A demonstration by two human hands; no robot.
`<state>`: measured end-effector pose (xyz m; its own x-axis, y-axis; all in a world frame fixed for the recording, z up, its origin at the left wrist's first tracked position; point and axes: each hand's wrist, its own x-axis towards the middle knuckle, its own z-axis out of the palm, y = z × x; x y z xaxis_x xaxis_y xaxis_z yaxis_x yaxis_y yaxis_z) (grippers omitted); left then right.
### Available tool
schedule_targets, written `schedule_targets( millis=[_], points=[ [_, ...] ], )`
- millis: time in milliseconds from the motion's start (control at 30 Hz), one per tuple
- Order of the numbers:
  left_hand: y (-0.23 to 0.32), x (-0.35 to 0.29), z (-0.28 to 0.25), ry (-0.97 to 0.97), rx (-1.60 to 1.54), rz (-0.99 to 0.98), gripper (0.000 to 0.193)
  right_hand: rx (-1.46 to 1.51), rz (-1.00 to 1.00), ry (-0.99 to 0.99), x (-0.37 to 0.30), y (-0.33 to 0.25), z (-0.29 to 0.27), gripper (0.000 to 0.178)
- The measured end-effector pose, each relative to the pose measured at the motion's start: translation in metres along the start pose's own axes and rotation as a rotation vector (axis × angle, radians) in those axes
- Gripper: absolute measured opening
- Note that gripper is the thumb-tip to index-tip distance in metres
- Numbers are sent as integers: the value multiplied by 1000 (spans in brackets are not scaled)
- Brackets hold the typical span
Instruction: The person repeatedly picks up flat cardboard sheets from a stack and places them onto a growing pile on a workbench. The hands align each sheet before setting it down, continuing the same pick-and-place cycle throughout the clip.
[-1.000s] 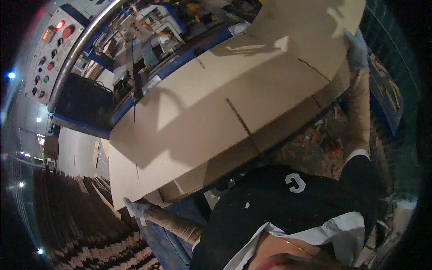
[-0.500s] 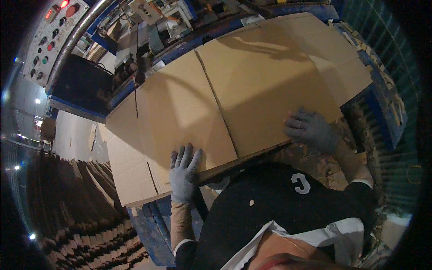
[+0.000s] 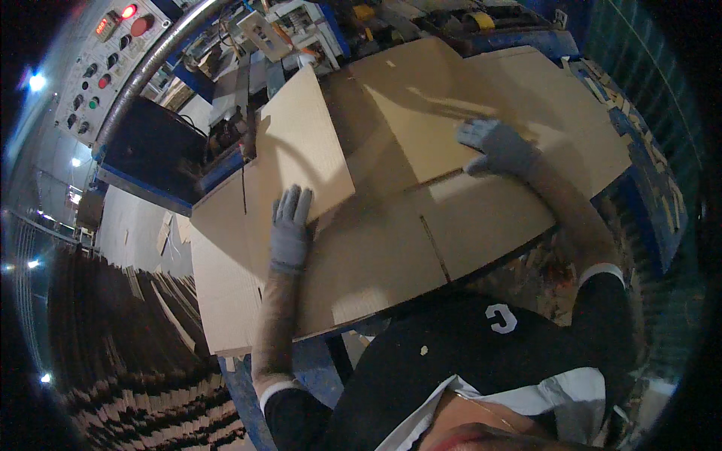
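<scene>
The grey-gloved left hand point(image 3: 289, 237) stretches away from the body, palm down, fingers point(image 3: 292, 201) extended, its forearm point(image 3: 274, 319) in line, while the grey-gloved right hand point(image 3: 499, 149) points leftward, thumb point(image 3: 476, 165) spread apart

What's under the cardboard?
A blue surface shows beneath its near left edge. The cardboard covers the middle, so anything beneath there can't be seen.

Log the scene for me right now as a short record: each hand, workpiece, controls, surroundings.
Left hand: gloved hand, open, fingers on pale flap
Right hand: gloved hand, open, over far part of the cardboard
Workpiece: creased cardboard sheet
Controls: panel at upper left, red lamp lit
Surroundings: stacked cardboard, lower left
</scene>
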<state>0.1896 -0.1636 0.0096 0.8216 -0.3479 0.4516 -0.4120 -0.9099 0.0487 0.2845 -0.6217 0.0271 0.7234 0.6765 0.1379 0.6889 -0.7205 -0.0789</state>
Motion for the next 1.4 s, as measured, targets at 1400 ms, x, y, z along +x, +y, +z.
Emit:
schedule_targets(
  millis=[1400],
  points=[
    [-71, -168, -194, 968, -893, -862, 43, 469, 1006, 1739, -199, 73, 50, 46]
  ],
)
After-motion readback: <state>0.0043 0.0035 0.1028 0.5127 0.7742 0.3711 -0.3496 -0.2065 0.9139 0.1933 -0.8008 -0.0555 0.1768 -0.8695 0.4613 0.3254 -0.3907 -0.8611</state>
